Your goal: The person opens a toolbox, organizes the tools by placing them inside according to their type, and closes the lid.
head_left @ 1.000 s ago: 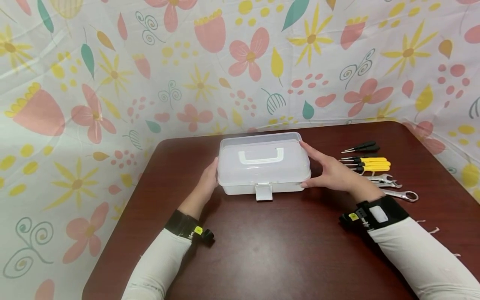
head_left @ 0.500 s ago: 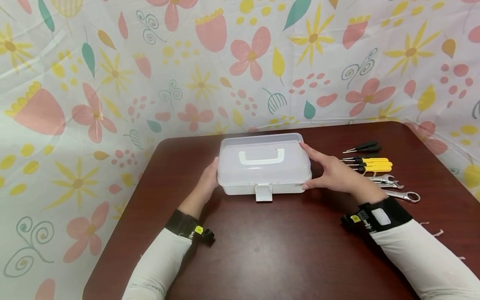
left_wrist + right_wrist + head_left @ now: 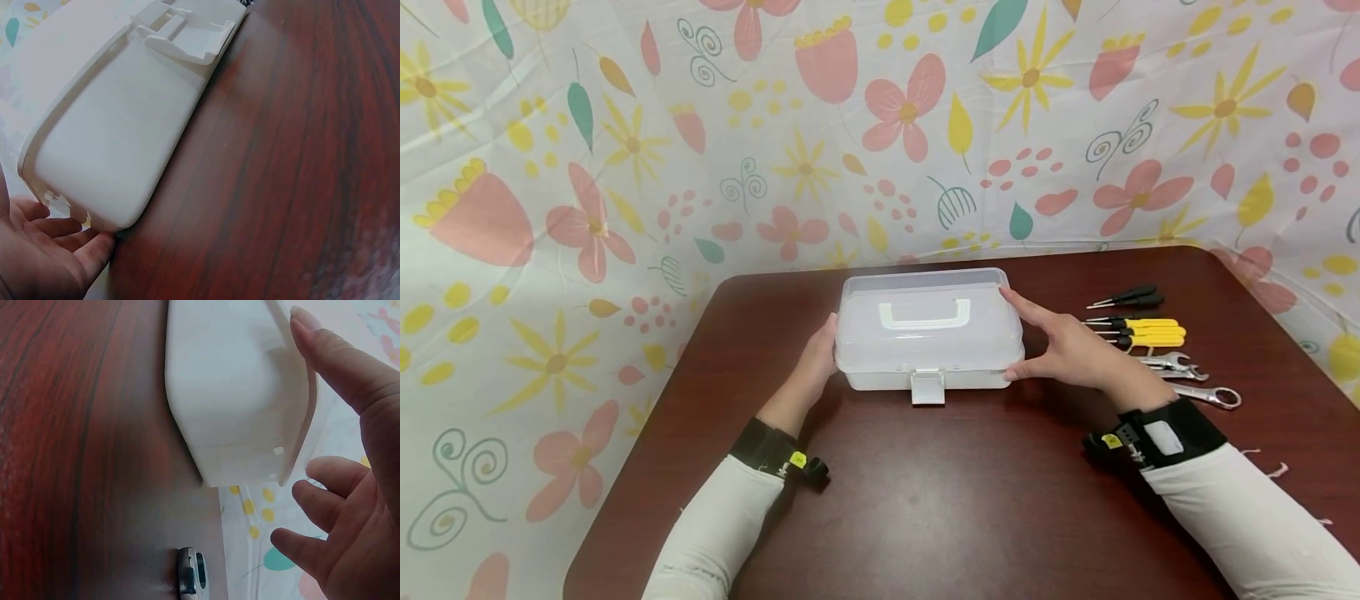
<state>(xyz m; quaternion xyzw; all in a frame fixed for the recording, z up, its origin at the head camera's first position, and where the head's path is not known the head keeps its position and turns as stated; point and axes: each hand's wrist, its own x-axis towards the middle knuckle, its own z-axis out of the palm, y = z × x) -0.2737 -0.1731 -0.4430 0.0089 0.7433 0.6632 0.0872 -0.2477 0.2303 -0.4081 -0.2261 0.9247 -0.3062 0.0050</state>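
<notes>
Box (image 3: 929, 348), 2 hands (image 3: 817, 354) (image 3: 1067, 348), brown tbl (image 3: 992, 508), floral bkdrop (image 3: 820, 137)

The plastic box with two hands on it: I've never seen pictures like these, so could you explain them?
There's no machine here, just a person's left hand and right hand, with a camera strapped at each wrist. The wide view is taken from the person's head; the two close-ups come from the wrists. On the dark red table sits a plastic box, its lid down and its front latch unfastened. The left hand touches one end and the right hand the other; how firmly they hold it, I can't tell. To the right lie screwdrivers and metal wrenches.
</notes>
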